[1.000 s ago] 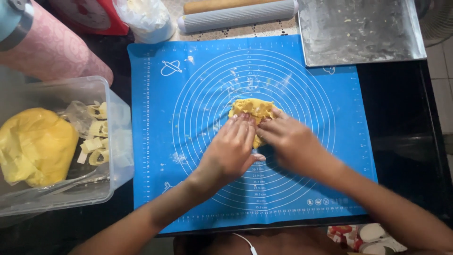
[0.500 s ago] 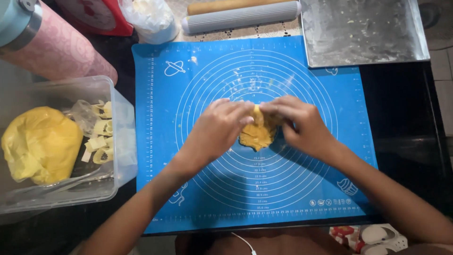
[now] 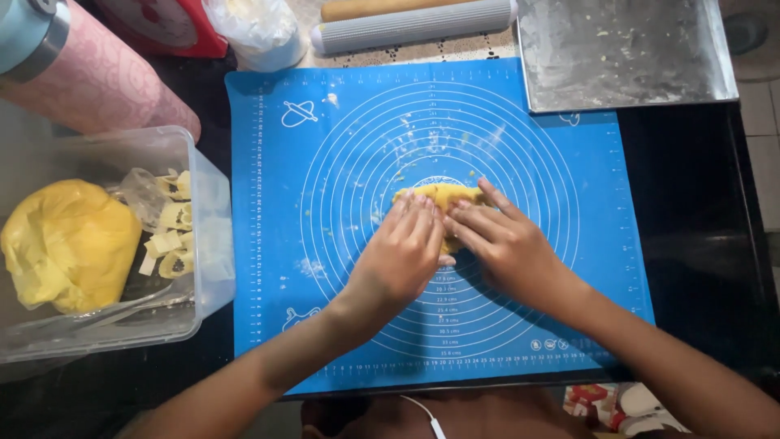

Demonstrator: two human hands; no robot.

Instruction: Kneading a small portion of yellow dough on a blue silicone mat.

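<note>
A small yellow piece of dough [image 3: 439, 195] lies near the middle of the blue silicone baking mat [image 3: 325, 162] with printed rings. My left hand [image 3: 402, 256] lies flat on the dough's near left side, fingers together and pointing away from me. My right hand [image 3: 504, 240] presses on its right side, fingers spread over it. Most of the dough is hidden under both hands; only its far edge shows.
A clear plastic tub [image 3: 203, 236] at left holds a large yellow dough ball [image 3: 69, 244], cut-out shapes and a spoon. A grey rolling pin [image 3: 414, 24] and a wooden one lie beyond the mat. A floured metal tray [image 3: 626, 53] sits far right. A pink bottle [image 3: 89, 77] stands far left.
Half a second ago both hands pinched the dough, lifted and bunched. Now they have flattened down onto it on the mat, and the dough lies lower and wider.
</note>
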